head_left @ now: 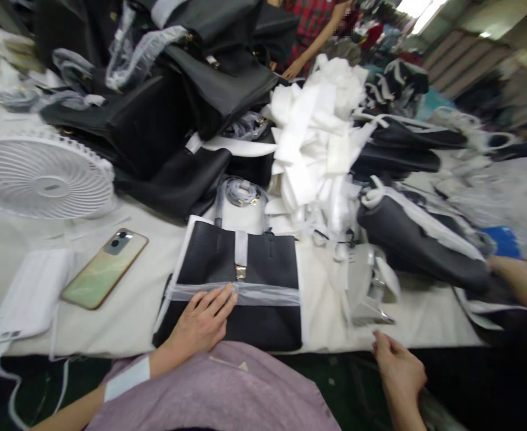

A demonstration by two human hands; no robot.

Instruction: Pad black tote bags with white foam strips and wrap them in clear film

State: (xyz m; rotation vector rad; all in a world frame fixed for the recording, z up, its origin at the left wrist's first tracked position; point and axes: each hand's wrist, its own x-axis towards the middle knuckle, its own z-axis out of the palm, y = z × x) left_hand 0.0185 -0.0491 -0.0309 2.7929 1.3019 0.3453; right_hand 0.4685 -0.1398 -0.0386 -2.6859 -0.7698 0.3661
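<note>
A black handbag (254, 326) lies flat at the table's front edge, with a translucent wrap band (272, 294) across it and a gold-coloured clasp (241, 272) on its strap. My left hand (205, 317) rests on the bag's left half, fingers stretched over the lower edge of the band. Right of the bag stands a clear tape dispenser (366, 293). My right hand (398, 365) is just in front of it, thumb and forefinger pinched together. Whatever lies between those fingertips, if anything, is too small to make out.
A white fan (43, 179), a phone (106, 268) and a white power bank (32, 293) with a cable lie to the left. Black bags (156, 114) pile up behind, beside white strips (312, 137). At the right, another person's arm (521, 284) reaches toward a black bag (418, 239).
</note>
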